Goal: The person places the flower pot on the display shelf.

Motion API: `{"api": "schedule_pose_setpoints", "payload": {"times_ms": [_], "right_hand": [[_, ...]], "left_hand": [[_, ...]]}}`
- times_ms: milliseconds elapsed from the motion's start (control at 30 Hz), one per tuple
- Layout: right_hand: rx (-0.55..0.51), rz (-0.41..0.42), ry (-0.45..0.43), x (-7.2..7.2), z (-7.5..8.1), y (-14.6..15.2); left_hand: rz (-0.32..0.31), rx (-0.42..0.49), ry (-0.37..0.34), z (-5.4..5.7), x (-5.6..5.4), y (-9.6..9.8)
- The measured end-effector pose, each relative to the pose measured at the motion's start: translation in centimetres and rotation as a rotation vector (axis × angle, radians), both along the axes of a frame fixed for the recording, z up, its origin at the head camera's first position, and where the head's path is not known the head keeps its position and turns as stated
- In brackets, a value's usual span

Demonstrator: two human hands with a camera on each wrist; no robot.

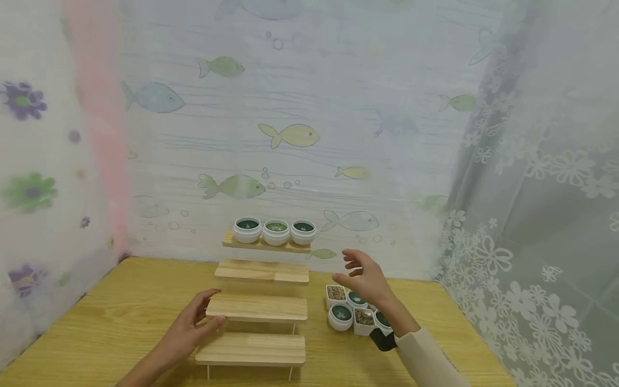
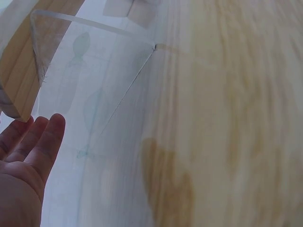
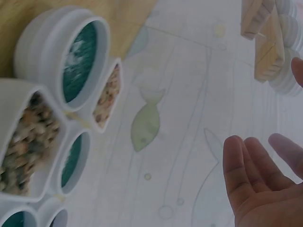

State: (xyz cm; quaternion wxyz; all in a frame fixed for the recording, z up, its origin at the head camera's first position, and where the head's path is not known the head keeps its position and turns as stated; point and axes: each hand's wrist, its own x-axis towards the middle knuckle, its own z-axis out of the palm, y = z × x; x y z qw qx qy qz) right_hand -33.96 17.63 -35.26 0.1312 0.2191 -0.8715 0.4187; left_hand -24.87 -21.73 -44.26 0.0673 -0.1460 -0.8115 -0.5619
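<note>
1. Fish-printed backdrop [image 1: 309, 80] behind a wooden table [image 1: 145, 301]; stepped stand [image 1: 258, 307] on it; three white pots [image 1: 275, 236] along its top tier;
2. Left hand [image 1: 186, 329], fingers parted, at the stand's left end;
3. Right hand [image 1: 366, 279], thumb and fingers apart, near clustered containers [image 1: 340, 317].

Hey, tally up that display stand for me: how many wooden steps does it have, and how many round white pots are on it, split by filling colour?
Wooden steps: 4
Round white pots with dark green filling: 2
Round white pots with lighter green filling: 1
Total: 7
</note>
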Motion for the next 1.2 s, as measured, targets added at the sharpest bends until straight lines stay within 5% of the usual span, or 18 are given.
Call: {"api": "schedule_pose_setpoints", "payload": {"times_ms": [467, 1200], "right_hand": [[0.108, -0.044, 0.145, 2.2, -2.7, 4.5], [0.171, -0.207, -0.007, 3.2, -5.6, 8.0]], "left_hand": [[-0.002, 0.009, -0.006, -0.2, 0.0, 0.0], [-0.003, 0.003, -0.016, -0.1, -0.1, 0.0]]}}
